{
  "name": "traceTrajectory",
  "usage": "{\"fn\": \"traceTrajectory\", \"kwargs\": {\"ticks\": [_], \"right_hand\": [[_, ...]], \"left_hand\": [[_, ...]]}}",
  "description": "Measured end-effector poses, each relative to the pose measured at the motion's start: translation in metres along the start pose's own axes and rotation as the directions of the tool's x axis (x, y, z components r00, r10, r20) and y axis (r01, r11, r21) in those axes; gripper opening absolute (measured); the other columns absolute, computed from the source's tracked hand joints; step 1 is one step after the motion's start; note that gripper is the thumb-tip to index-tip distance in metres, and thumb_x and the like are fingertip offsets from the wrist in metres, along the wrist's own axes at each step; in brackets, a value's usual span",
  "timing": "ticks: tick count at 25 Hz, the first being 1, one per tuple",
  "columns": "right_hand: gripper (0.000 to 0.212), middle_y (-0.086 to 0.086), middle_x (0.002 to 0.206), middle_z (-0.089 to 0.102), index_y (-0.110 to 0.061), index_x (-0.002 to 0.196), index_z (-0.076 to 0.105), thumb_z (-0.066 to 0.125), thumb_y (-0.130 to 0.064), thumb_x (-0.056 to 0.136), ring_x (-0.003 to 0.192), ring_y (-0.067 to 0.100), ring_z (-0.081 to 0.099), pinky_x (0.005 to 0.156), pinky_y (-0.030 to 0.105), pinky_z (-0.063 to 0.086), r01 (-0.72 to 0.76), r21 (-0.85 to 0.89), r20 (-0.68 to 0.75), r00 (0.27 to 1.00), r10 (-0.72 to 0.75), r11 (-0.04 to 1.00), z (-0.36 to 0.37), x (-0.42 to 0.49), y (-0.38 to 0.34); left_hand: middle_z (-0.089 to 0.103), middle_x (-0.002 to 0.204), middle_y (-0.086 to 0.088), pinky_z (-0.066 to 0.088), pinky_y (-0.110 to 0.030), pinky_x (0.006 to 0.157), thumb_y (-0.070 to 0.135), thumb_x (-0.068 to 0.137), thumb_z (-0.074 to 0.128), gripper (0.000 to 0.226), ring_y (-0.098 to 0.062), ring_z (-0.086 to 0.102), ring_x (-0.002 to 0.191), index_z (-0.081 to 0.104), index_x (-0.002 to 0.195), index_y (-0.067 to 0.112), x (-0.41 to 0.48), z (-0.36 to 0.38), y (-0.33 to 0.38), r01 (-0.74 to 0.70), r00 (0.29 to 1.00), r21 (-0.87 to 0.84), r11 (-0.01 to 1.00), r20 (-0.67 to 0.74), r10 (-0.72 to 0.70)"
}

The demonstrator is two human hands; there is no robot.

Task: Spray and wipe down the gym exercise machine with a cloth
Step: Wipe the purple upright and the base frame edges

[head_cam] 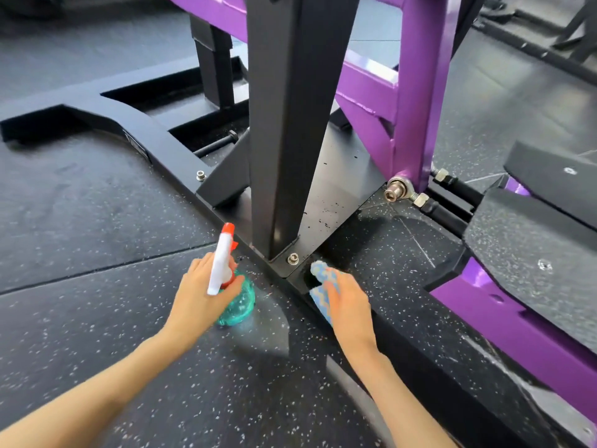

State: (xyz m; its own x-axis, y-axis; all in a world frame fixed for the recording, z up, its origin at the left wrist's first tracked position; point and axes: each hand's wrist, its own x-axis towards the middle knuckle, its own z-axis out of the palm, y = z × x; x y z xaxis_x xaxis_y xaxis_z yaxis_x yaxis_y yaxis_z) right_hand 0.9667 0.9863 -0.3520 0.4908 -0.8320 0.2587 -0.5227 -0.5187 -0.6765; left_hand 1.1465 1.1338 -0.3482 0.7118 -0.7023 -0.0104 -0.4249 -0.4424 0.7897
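Observation:
The gym machine has a black upright post [290, 124] bolted to a black base plate [336, 195], with purple frame arms [416, 101] behind it. My left hand [197, 299] is shut on a teal spray bottle [240, 302] with a white and red trigger head, low by the floor left of the post's foot. My right hand [350, 305] presses a blue and white patterned cloth [323, 281] against the base rail just below the post's bolt. Dark droplets speckle the base plate.
Speckled black rubber flooring [97, 318] lies all around. A black floor rail [106, 114] runs off to the left. A textured black footplate [533, 240] on a purple beam [517, 334] sits at the right. More equipment stands at the far top right.

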Motion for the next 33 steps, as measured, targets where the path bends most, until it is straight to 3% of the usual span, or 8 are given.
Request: {"fn": "traceTrajectory", "kwargs": {"ticks": [2,7,9,12,18,24,29,33], "right_hand": [[0.019,-0.001,0.108,0.061,-0.013,0.112,0.058,0.043,-0.016,0.100,0.097,0.007,0.051,0.089,0.026,0.040,-0.171,0.402,-0.152,0.956,0.249,0.900,-0.010,0.044,-0.053],[0.062,-0.006,0.148,0.013,-0.004,0.149,0.008,0.031,-0.035,0.100,0.135,-0.007,0.010,0.115,0.015,0.013,0.073,0.577,-0.249,0.964,0.090,0.814,0.030,0.076,-0.147],[0.072,-0.004,0.154,-0.001,-0.008,0.149,-0.006,0.032,-0.044,0.099,0.141,-0.002,-0.001,0.119,0.026,0.005,-0.073,0.519,-0.039,0.993,0.109,0.852,0.049,0.055,-0.118],[0.087,-0.001,0.158,-0.018,-0.013,0.147,-0.019,0.046,-0.038,0.096,0.146,0.010,-0.008,0.107,0.007,-0.005,-0.301,0.463,0.267,0.944,0.193,0.834,0.059,0.032,-0.101],[0.084,0.007,0.156,0.002,-0.007,0.147,-0.003,0.055,-0.035,0.093,0.145,0.015,0.004,0.113,0.008,0.001,0.086,0.312,-0.277,0.961,0.004,0.946,0.053,0.060,-0.137],[0.088,-0.006,0.158,-0.001,-0.023,0.150,-0.010,0.055,-0.007,0.094,0.143,0.012,0.014,0.117,0.025,0.018,-0.296,0.341,0.269,0.940,0.209,0.892,0.068,0.036,-0.090],[0.050,0.017,0.136,0.043,-0.002,0.142,0.035,0.045,0.001,0.093,0.121,0.025,0.044,0.102,0.023,0.032,-0.111,0.133,0.022,0.994,0.109,0.985,0.021,0.077,-0.029],[0.046,0.020,0.137,0.050,0.001,0.131,0.051,0.022,-0.023,0.105,0.128,0.036,0.046,0.105,0.052,0.037,0.361,-0.166,0.379,0.882,-0.279,0.917,0.039,0.073,0.007]], "left_hand": [[0.065,0.095,-0.001,0.050,-0.056,0.081,0.022,0.080,0.066,0.014,-0.029,0.061,0.095,0.053,0.086,0.024,-0.002,0.002,0.001,0.010,0.999,-0.046,0.999,-0.040,-0.011],[0.060,0.086,-0.007,0.049,-0.059,0.074,0.026,0.070,0.055,0.039,-0.037,0.058,0.084,0.059,0.106,0.009,0.002,0.006,0.005,0.064,0.996,-0.051,0.997,-0.063,-0.067],[0.060,0.088,0.000,0.049,-0.058,0.081,0.027,0.071,0.054,0.040,-0.037,0.057,0.090,0.057,0.111,0.024,-0.002,0.005,0.010,0.108,0.992,-0.123,0.986,-0.049,-0.115],[0.059,0.095,0.008,0.048,-0.056,0.090,0.031,0.073,0.057,0.052,-0.033,0.056,0.099,0.041,0.107,0.068,-0.009,0.005,0.016,0.153,0.987,-0.165,0.974,-0.029,-0.159],[0.060,0.097,0.001,0.048,-0.057,0.088,0.042,0.070,0.055,0.036,-0.032,0.058,0.098,0.045,0.104,0.051,-0.003,0.006,0.011,0.202,0.979,-0.163,0.966,-0.006,-0.206],[0.059,0.094,0.006,0.048,-0.054,0.091,0.041,0.072,0.055,0.038,-0.030,0.056,0.096,0.047,0.105,0.057,-0.008,0.007,0.012,0.163,0.985,-0.224,0.961,-0.014,-0.170],[0.063,0.089,-0.007,0.047,-0.045,0.081,0.029,0.068,0.053,0.041,-0.032,0.058,0.087,0.059,0.109,0.027,0.009,0.012,0.020,0.225,0.959,-0.232,0.946,-0.121,-0.257],[0.058,0.088,-0.006,0.046,-0.050,0.088,0.011,0.081,0.060,0.026,-0.037,0.054,0.093,0.055,0.106,0.019,0.007,0.038,0.032,0.297,0.870,-0.190,0.936,-0.351,-0.347]]}}
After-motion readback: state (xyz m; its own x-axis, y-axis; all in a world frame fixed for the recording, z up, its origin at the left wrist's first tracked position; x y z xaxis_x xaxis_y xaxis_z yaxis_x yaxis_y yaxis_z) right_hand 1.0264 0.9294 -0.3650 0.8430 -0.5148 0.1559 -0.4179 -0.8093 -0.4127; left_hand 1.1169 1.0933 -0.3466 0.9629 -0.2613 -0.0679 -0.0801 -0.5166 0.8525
